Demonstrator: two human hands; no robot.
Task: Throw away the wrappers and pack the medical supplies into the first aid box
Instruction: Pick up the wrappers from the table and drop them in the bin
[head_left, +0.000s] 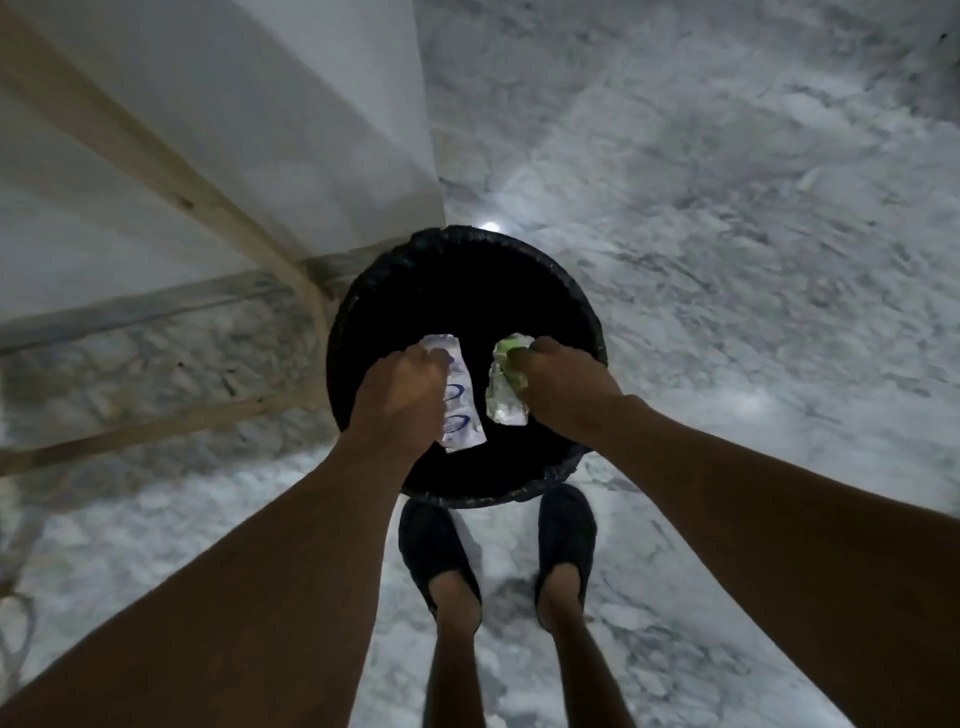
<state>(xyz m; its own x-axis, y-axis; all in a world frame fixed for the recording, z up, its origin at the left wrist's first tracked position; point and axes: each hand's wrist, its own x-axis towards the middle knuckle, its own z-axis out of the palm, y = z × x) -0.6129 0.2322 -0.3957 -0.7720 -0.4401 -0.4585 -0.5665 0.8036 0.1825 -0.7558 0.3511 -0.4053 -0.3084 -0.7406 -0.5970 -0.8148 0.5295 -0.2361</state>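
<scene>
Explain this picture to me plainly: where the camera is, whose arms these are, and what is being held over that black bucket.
There is one picture, taken by a wide-angle camera worn on a person's head, looking straight down. The two bare arms and the feet in dark shoes are that person's own. They stand on a marble floor before a round black bin. The left hand grips a white wrapper with blue print; the right hand grips a crumpled clear and green wrapper. Both wrappers hang over the bin's opening, not yet dropped. No first aid box shows here.

Grey marbled floor (727, 208), white wall (234, 104) with wooden strips (156, 171), black slippers (436, 551).
</scene>
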